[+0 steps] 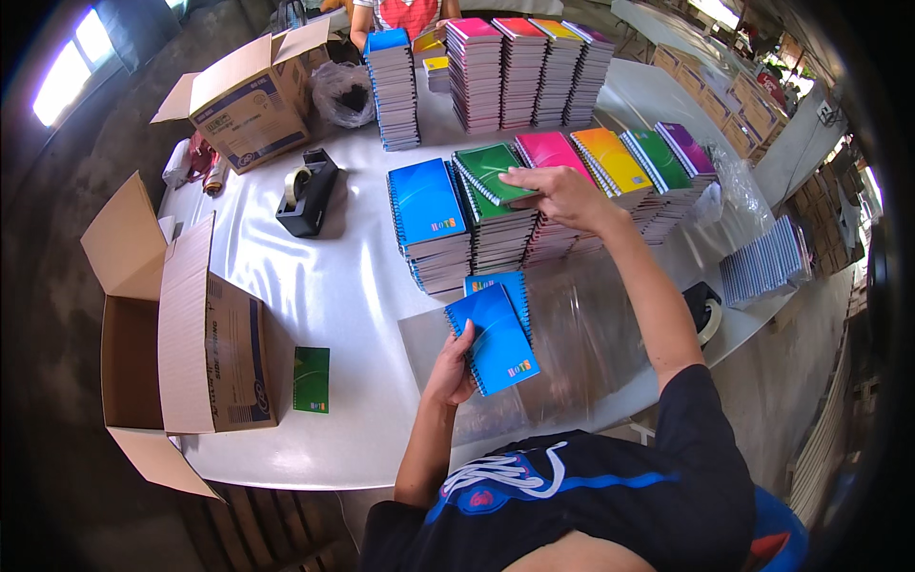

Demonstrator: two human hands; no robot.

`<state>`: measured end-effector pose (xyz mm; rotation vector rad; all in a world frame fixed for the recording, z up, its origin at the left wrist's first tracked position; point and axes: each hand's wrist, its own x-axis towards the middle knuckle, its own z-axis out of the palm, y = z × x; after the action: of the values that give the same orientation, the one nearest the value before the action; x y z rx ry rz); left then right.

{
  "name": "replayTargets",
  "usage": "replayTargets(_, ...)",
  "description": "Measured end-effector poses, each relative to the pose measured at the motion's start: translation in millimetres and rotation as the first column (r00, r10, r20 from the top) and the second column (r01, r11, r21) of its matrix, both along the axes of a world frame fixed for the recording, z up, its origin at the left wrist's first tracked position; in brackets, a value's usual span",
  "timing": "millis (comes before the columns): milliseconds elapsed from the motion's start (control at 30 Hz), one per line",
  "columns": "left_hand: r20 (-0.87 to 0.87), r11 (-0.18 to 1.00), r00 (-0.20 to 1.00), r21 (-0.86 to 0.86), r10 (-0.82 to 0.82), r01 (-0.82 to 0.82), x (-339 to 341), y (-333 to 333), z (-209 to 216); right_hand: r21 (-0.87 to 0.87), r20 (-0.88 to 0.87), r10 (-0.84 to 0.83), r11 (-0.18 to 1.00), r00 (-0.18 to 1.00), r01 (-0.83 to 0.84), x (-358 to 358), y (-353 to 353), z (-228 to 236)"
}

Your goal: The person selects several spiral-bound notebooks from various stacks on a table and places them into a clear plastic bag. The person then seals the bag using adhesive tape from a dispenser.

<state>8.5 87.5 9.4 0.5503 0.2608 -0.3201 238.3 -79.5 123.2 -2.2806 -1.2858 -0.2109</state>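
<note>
Left grip (452, 370) holds an already picked blue notebook (496, 340) over another (515, 284); right grip (569, 198) pinches a green notebook (488, 173); pink stack (550, 149), yellow stack (612, 162), purple stack (684, 148) rightward seem pending.

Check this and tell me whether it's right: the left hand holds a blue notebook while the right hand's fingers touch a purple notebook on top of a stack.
Not quite: the notebook at the right hand is green, not purple, as the head view shows. The left hand does hold a blue notebook.
</note>
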Motion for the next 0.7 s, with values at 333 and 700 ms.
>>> replayTargets(333,0.115,0.986,0.993,-0.166,0.038,-0.018,-2,-10,25,-0.26,0.374,0.083,0.965,0.924,0.018,-167,-22,13)
replayTargets(700,0.044,0.995,0.996,-0.052,-0.08,0.082,3,-10,18,-0.388,0.268,-0.457,0.755,0.848,0.529,-22,-76,56)
